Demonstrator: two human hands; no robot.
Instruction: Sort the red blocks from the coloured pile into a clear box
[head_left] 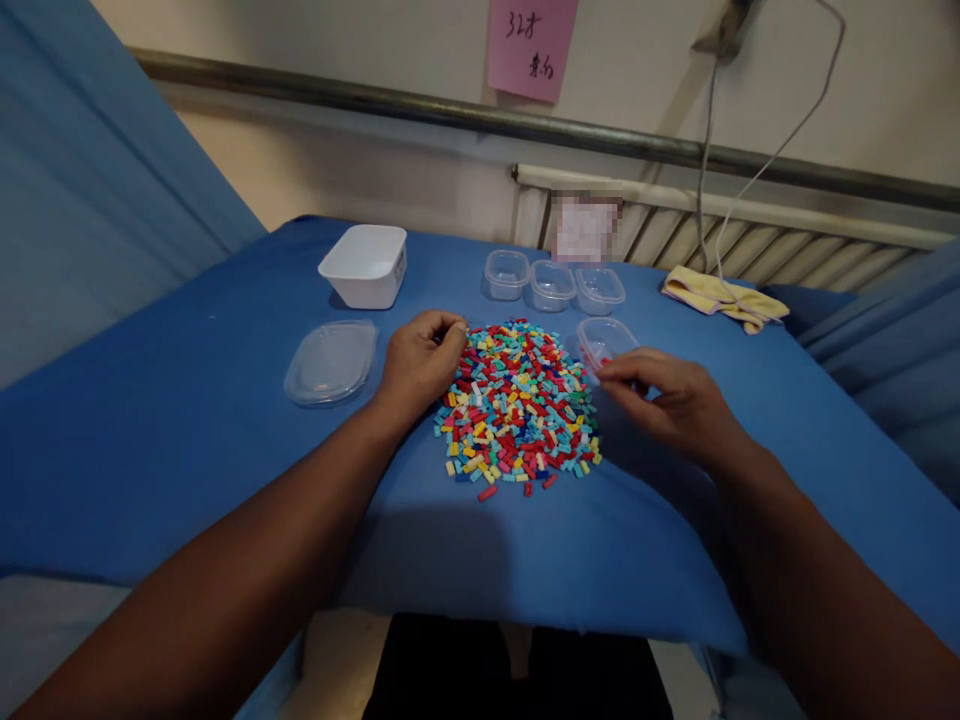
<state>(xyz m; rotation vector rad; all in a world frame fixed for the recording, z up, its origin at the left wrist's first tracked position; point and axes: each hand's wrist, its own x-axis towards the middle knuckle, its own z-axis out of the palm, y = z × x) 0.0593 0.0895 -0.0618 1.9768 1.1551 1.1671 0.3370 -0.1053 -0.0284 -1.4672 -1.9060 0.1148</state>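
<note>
A heap of small toy building bricks [525,400] in red, yellow, light blue, green and white lies in the middle of the blue-covered table. My left hand [424,355] rests at the heap's upper left edge, fingers curled and thumb pressed in; whatever they hold is hidden. To the right of the heap, my right hand [667,395] is pinched, its fingertips at the near rim of a small clear container [607,333]. A bit of red shows by those fingertips; I cannot tell whether it is held or lies in the container.
Behind the heap stand three clear containers in a row [553,285]. At the left are a white tub [367,265] and a clear lid [332,362]. A yellow cloth [724,297] lies at the back right under a hanging cable, near the radiator [750,235].
</note>
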